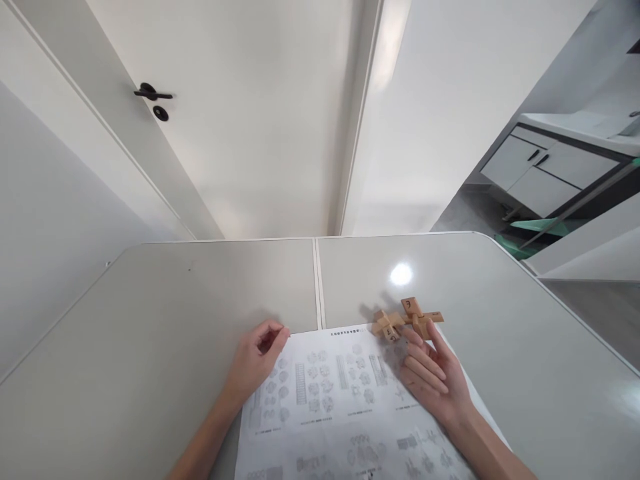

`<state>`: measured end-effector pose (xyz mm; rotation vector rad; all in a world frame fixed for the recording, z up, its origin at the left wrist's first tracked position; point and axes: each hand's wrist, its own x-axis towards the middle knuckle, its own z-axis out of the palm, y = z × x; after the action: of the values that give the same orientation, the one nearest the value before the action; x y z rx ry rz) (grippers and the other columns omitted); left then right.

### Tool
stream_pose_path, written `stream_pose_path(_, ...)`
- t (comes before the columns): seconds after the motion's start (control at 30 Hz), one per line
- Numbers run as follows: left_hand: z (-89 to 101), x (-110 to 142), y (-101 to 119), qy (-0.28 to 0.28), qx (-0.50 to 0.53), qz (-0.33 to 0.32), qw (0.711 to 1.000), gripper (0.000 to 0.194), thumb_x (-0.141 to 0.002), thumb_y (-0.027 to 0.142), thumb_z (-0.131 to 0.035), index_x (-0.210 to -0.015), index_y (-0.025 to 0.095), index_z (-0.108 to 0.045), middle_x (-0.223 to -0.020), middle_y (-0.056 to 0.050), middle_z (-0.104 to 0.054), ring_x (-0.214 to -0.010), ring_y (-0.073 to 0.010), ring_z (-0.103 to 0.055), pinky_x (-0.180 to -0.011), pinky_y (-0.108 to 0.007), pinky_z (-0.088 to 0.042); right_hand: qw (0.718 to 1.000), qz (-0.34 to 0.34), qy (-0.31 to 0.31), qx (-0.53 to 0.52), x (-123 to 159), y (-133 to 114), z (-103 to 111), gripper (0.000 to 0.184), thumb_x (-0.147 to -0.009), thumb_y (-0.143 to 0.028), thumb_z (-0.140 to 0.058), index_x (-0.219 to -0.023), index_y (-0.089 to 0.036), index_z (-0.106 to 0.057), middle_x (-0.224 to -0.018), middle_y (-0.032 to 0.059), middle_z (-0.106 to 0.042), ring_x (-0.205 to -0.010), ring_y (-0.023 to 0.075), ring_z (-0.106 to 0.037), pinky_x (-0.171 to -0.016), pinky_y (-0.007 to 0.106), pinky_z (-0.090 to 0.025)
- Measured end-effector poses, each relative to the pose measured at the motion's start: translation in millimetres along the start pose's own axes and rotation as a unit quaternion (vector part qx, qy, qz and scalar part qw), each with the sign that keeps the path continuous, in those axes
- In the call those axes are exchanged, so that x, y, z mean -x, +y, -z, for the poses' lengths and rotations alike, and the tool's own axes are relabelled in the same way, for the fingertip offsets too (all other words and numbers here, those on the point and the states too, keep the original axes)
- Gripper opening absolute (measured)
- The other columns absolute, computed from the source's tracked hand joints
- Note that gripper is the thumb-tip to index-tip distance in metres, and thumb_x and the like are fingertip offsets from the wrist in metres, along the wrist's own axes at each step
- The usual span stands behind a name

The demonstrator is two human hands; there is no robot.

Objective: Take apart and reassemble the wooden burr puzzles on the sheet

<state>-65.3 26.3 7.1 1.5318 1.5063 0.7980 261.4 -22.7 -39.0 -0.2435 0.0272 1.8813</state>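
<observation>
Over the upper left corner of a printed sheet (350, 393), my left hand (260, 353) is closed, thumb and index finger brought together at the paper's edge. Whatever sits between those fingertips, if anything, is too small to make out. My right hand (433, 377) is turned palm up above the sheet's upper right. Its thumb and index finger close on a wooden interlocking puzzle (420, 319) with crossed bars and dark marks. A second cross-shaped wooden puzzle (388, 325) is beside it to the left, against or very near it. The other right fingers are curled in.
The sheet bears small diagrams and lines of print. It lies on a grey table (150, 333) with a pale seam (317, 280) down the middle. Beyond the far edge stands a white door (270, 120) with a black handle (153, 93). A white cabinet (545, 167) stands at the right.
</observation>
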Motion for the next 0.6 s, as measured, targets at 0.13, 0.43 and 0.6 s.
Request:
stream_pose_path(0.13,-1.5,1,1,0.003,-0.005,-0.011,1.0,0.039,-0.095,0.05,-0.057,-0.072,0.019,-0.053,-0.064,0.004,-0.039,-0.058,-0.0102,-0.035,-0.054,-0.024,-0.029,1.0,-0.003,-0.004,0.004,-1,-2,2,0.038,-0.11,-0.047,-0.041,-0.091,-0.019,-0.058,-0.043,-0.0135,-0.028,-0.029,0.0038,-0.018,-0.031,0.014,-0.021)
stream_pose_path(0.43,-3.4,2,1,0.006,-0.01,-0.037,0.999,0.036,-0.096,0.047,-0.056,-0.073,0.019,-0.055,-0.063,0.004,-0.043,-0.058,-0.0099,-0.037,-0.054,-0.024,-0.03,0.994,0.034,0.026,0.097,2,0,-12,0.032,-0.111,-0.039,-0.042,-0.094,-0.019,-0.06,-0.044,-0.0133,-0.024,-0.031,0.004,-0.01,-0.033,0.016,-0.022)
stream_pose_path(0.6,-3.6,1,-3,0.004,-0.019,-0.054,0.998,0.037,-0.096,0.047,-0.055,-0.073,0.018,-0.055,-0.063,0.004,-0.043,-0.057,-0.0097,-0.037,-0.054,-0.023,-0.03,0.959,0.076,0.069,0.265,3,8,-21,0.037,-0.104,-0.055,-0.05,-0.093,-0.021,-0.059,-0.045,-0.0123,-0.027,-0.034,0.0053,-0.012,-0.034,0.018,-0.021)
